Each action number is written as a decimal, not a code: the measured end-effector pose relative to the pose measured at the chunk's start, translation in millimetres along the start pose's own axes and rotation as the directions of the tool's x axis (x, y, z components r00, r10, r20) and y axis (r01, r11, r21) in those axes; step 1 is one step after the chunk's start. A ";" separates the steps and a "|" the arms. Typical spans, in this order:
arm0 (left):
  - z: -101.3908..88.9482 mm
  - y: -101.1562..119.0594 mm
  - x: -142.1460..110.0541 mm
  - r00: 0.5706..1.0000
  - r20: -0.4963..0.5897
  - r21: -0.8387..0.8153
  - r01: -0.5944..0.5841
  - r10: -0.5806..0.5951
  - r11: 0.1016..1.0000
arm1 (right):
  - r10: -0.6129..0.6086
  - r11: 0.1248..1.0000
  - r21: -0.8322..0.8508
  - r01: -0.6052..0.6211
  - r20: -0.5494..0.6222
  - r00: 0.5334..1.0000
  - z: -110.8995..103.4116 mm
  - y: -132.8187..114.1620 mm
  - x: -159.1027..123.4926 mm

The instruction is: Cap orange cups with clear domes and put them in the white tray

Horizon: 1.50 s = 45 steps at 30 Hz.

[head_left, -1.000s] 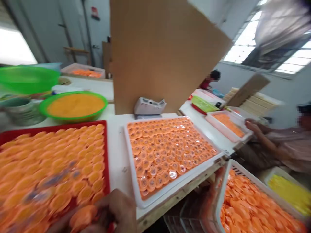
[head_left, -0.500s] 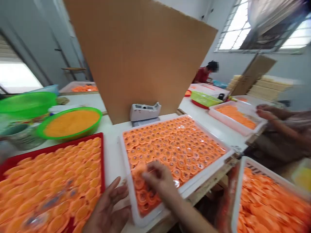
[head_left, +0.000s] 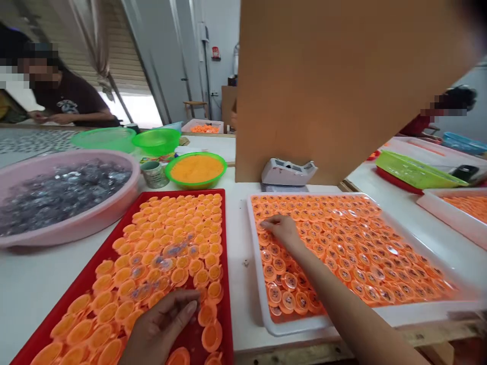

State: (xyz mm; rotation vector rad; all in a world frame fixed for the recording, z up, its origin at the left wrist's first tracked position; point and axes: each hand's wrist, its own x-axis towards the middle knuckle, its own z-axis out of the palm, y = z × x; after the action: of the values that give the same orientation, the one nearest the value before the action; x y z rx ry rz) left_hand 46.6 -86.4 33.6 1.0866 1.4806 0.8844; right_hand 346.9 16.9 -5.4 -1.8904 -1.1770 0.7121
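A red tray [head_left: 226, 284] in front of me at the left holds several orange caps [head_left: 178, 228], a few with clear inserts. My left hand [head_left: 162, 329] rests on its near part, fingers stretched over the caps, holding nothing that I can see. A white tray [head_left: 255, 263] at the right is packed with orange caps with clear inserts [head_left: 342, 243]. My right hand [head_left: 281, 229] reaches into its far left corner, fingers bent down onto the caps; whether it pinches one is unclear.
A pink basin of clear pieces [head_left: 57, 197] stands at the left. Green bowls [head_left: 155, 141], one with orange filling [head_left: 196, 169], and a mug [head_left: 154, 173] sit behind the red tray. A cardboard sheet [head_left: 335, 86] and tape dispenser [head_left: 288, 172] stand behind. Other people work at the far left and right.
My view has swung left. My right hand moved from the white tray's near edge to its far left corner. My left hand moved from the table gap onto the red tray.
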 end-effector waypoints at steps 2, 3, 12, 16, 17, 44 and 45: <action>-15.7 -4.5 0.6 0.998 -0.038 0.020 -0.043 0.044 0.999 | -0.048 0.995 -0.084 0.047 -0.019 0.999 -3.3 -3.1 -8.0; -24.1 -6.0 1.1 0.996 -0.055 0.037 -0.071 0.073 0.997 | -0.072 0.990 -0.121 0.069 -0.021 0.997 -6.1 -4.8 -12.1; -86.1 -20.9 11.7 0.974 -0.060 0.314 -0.188 0.217 0.931 | -0.613 0.718 -0.270 0.642 0.191 0.766 53.7 -51.8 -38.4; -88.8 -30.8 17.4 0.945 0.010 0.478 -0.291 0.327 0.829 | -0.653 0.589 -0.130 0.798 0.504 0.565 123.1 -71.8 -62.9; -88.2 -33.0 18.9 0.936 0.028 0.521 -0.312 0.350 0.794 | -0.656 0.556 -0.119 0.822 0.544 0.523 133.7 -73.8 -68.0; -69.2 -30.8 24.9 0.875 0.218 0.736 -0.438 0.431 0.516 | -0.692 0.561 0.000 0.828 0.550 0.468 133.6 -74.8 -94.9; -72.5 -29.0 22.5 0.881 0.187 0.720 -0.424 0.435 0.550 | -0.684 0.573 0.019 0.819 0.561 0.466 139.5 -77.2 -101.9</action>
State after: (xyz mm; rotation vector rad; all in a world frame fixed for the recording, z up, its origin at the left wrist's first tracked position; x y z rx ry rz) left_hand -30.7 -72.8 12.4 2.1491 1.6582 0.5771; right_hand 159.7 -10.4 -9.7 -1.0956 -2.3608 0.5523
